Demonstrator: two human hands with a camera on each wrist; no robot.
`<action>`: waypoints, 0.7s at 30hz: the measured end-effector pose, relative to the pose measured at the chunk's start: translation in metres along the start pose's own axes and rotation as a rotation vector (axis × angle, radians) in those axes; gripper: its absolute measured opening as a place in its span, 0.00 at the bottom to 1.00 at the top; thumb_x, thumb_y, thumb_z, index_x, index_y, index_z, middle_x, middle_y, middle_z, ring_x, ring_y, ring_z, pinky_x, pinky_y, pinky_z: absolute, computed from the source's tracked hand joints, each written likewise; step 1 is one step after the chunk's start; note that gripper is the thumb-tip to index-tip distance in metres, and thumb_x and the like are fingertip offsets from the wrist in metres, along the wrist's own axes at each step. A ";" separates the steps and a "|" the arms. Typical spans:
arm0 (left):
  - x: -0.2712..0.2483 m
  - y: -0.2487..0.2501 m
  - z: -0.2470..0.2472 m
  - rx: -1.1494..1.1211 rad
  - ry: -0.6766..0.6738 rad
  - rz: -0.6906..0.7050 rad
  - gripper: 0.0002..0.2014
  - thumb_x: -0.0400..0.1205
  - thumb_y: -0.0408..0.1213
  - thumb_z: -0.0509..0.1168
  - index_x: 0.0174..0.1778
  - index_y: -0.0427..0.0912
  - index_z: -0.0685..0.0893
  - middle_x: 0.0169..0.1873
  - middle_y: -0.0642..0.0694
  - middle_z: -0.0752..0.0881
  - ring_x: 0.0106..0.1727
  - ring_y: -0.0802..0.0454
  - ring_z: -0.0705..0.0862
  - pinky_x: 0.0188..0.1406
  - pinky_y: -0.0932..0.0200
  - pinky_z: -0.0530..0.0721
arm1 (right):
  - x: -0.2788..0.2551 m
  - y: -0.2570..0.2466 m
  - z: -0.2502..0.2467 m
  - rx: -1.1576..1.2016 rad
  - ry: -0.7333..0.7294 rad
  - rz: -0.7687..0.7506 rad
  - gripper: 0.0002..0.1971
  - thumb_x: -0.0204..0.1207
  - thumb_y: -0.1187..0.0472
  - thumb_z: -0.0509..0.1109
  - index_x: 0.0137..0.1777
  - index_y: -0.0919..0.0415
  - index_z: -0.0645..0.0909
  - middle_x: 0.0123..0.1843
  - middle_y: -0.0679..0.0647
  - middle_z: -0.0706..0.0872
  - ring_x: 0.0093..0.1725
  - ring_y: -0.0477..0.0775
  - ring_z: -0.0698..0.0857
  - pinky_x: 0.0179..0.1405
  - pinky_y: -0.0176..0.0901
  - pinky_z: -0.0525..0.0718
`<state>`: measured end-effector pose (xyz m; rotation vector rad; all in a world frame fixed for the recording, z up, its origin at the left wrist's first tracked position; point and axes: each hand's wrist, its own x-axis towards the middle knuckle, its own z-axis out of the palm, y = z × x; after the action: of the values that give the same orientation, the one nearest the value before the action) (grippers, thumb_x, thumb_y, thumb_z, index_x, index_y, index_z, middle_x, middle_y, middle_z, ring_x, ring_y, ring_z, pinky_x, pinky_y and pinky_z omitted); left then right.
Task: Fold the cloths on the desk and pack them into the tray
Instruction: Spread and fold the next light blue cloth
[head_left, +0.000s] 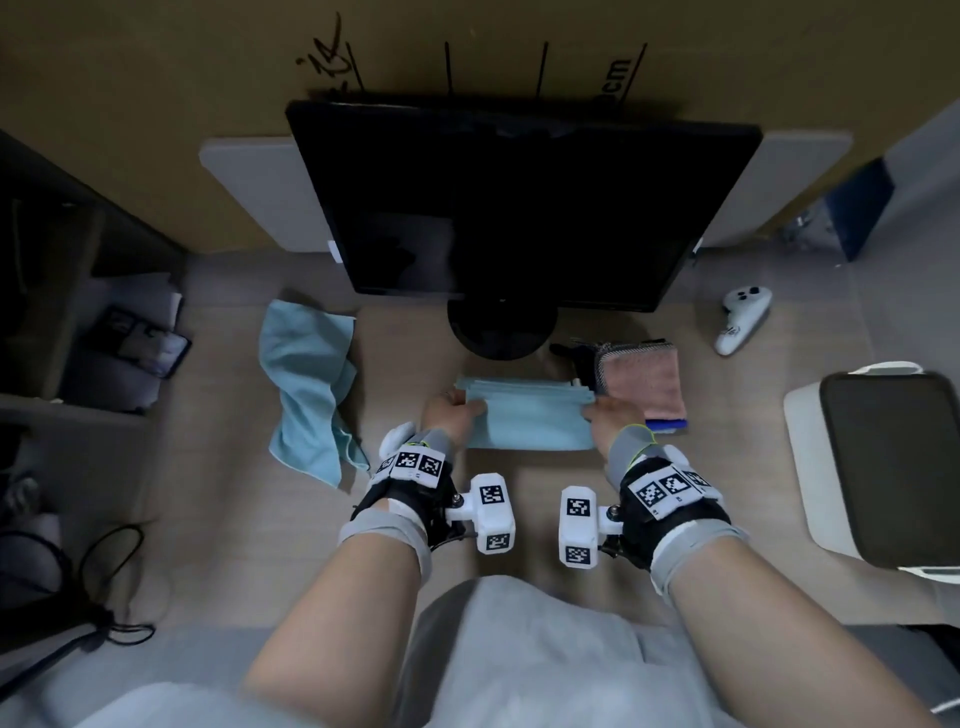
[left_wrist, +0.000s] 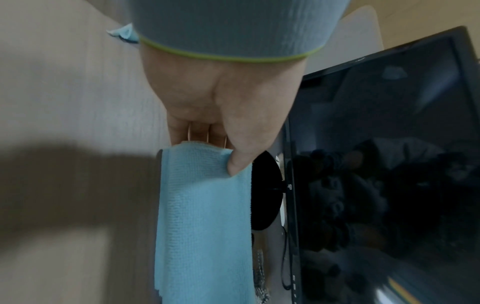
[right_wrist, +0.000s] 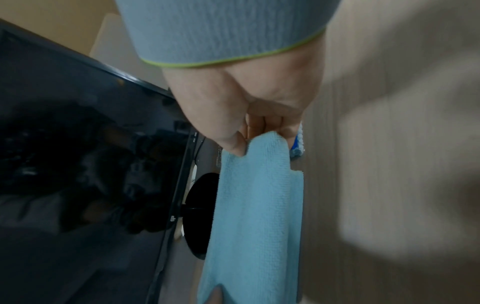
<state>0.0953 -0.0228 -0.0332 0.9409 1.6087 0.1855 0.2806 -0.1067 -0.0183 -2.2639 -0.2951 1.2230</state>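
Observation:
A light blue cloth (head_left: 530, 415) lies folded into a band on the desk in front of the monitor stand. My left hand (head_left: 454, 410) pinches its left end, thumb on top of the cloth (left_wrist: 205, 205). My right hand (head_left: 608, 415) pinches its right end, thumb over the cloth (right_wrist: 257, 205). A second light blue cloth (head_left: 306, 384) lies crumpled at the left. A folded pink cloth (head_left: 641, 379) sits on a blue one (head_left: 667, 425) just right of my right hand. A dark tray (head_left: 893, 462) stands at the far right.
A black monitor (head_left: 519, 208) and its round stand (head_left: 501, 327) rise directly behind the cloth. A white controller (head_left: 740, 319) lies at the back right. The tray rests on a white base (head_left: 802, 467). Black cables (head_left: 111, 561) lie at the left edge.

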 end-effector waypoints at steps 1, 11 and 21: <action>0.007 0.000 0.003 0.008 0.013 -0.012 0.15 0.72 0.42 0.71 0.52 0.39 0.87 0.48 0.42 0.90 0.48 0.44 0.87 0.54 0.48 0.85 | 0.009 -0.001 0.002 -0.004 -0.007 0.023 0.15 0.80 0.66 0.65 0.66 0.67 0.81 0.58 0.62 0.85 0.48 0.53 0.77 0.39 0.32 0.70; 0.037 0.007 0.008 0.140 0.154 -0.046 0.13 0.80 0.36 0.67 0.58 0.40 0.87 0.52 0.38 0.90 0.53 0.40 0.87 0.55 0.50 0.85 | 0.046 0.001 0.029 -0.104 0.030 0.043 0.15 0.79 0.62 0.67 0.64 0.58 0.85 0.58 0.59 0.88 0.50 0.60 0.82 0.42 0.33 0.72; 0.046 0.011 0.000 0.091 0.371 0.093 0.06 0.73 0.33 0.70 0.38 0.50 0.82 0.40 0.47 0.89 0.43 0.45 0.86 0.46 0.54 0.86 | 0.040 -0.011 0.025 0.000 0.221 -0.030 0.11 0.72 0.66 0.70 0.52 0.55 0.87 0.45 0.59 0.91 0.36 0.57 0.84 0.25 0.33 0.77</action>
<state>0.1017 0.0148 -0.0618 1.0987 1.9261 0.3710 0.2832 -0.0713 -0.0509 -2.3595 -0.2442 0.9463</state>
